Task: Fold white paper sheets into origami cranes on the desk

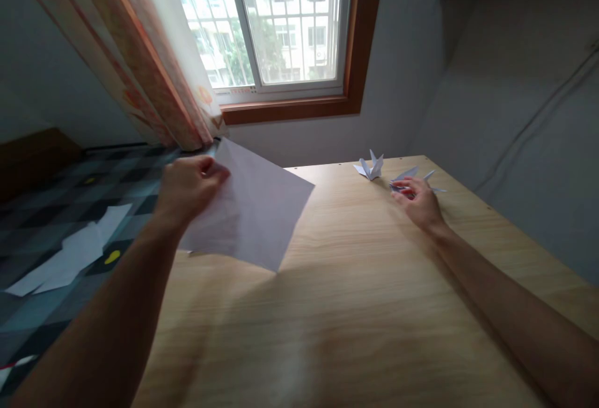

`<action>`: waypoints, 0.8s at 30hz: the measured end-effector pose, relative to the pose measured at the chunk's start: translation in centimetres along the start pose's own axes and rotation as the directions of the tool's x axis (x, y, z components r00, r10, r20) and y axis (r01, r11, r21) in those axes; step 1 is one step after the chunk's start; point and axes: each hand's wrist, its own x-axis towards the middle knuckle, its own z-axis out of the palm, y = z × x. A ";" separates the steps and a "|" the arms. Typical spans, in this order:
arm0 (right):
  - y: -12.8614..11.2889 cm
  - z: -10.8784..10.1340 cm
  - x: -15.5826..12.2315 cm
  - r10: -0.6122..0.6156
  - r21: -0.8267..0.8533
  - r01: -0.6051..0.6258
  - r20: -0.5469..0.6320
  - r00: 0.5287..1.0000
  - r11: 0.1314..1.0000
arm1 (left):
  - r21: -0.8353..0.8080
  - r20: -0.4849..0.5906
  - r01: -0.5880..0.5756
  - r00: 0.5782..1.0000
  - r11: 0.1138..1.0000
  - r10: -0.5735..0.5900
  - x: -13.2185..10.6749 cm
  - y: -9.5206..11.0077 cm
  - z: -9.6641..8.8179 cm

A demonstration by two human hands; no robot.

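A square sheet of white paper (pixel 262 208) hangs tilted over the left part of the wooden table, its upper left edge pinched by my left hand (pixel 189 186). At the far right of the table my right hand (pixel 418 203) has its fingers closed around a white folded paper crane (pixel 408 173). The hand hides the crane's middle, while wing and tip points stick out behind it. Just left of that, a second paper crane (pixel 371 168) sits upright on the tabletop, apart from my fingers.
The pale wooden table (pixel 327 320) reaches to the wall under the window (pixel 290 27). Left of it lies a checked cloth surface (pixel 28 208) with white paper pieces (pixel 84 249) on it. A patterned curtain (pixel 154 71) hangs at the left.
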 end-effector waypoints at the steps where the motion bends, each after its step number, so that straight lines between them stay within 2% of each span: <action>1: 1.2 -0.1 0.3 -0.021 -0.064 0.019 -0.024 0.999 0.998 | 0.119 -0.109 0.003 0.994 0.993 0.010 0.3 -0.6 -0.8; 3: 3.0 -0.2 0.5 -0.065 -0.181 0.059 -0.024 0.998 0.982 | 0.241 -0.314 0.054 0.949 0.969 0.025 0.4 -1.5 -1.9; 4: 3.6 -0.1 0.4 -0.080 -0.244 0.074 -0.014 0.997 0.967 | 0.262 -0.384 0.060 0.922 0.963 0.047 0.3 -1.9 -2.1; 5: 4.0 0.0 0.3 -0.090 -0.303 0.085 -0.003 0.996 0.949 | 0.274 -0.427 0.042 0.901 0.961 0.082 0.1 -2.3 -2.1; 7: 4.5 0.5 -0.1 -0.100 -0.396 0.100 0.021 0.995 0.913 | 0.284 -0.440 -0.061 0.878 0.957 0.187 -0.5 -2.9 -1.4; 9: 4.9 0.9 -0.3 -0.103 -0.448 0.110 0.041 0.994 0.887 | 0.268 -0.365 -0.223 0.877 0.937 0.313 -1.3 -3.4 0.1; 11: 5.3 1.2 -0.2 -0.107 -0.472 0.120 0.054 0.993 0.874 | 0.206 -0.227 -0.384 0.876 0.900 0.426 -2.3 -4.1 2.2; 13: 5.7 1.4 0.2 -0.110 -0.479 0.123 0.056 0.992 0.869 | 0.143 -0.128 -0.459 0.870 0.877 0.476 -3.3 -5.1 4.6; 16: 6.1 1.5 0.7 -0.133 -0.462 0.147 0.061 0.989 0.875 | 0.084 -0.007 -0.475 0.879 0.876 0.478 -5.0 -6.8 8.1; 18: 5.9 1.5 0.7 -0.156 -0.448 0.172 0.072 0.985 0.877 | 0.077 0.034 -0.474 0.881 0.877 0.472 -6.0 -7.6 9.7; 21: 5.1 1.3 0.5 -0.202 -0.428 0.218 0.084 0.976 0.877 | 0.038 0.098 -0.507 0.859 0.861 0.502 -7.2 -8.2 10.7; 24: 3.9 0.9 0.1 -0.252 -0.385 0.252 0.051 0.966 0.888 | 0.077 0.100 -0.532 0.846 0.843 0.524 -7.9 -8.0 10.5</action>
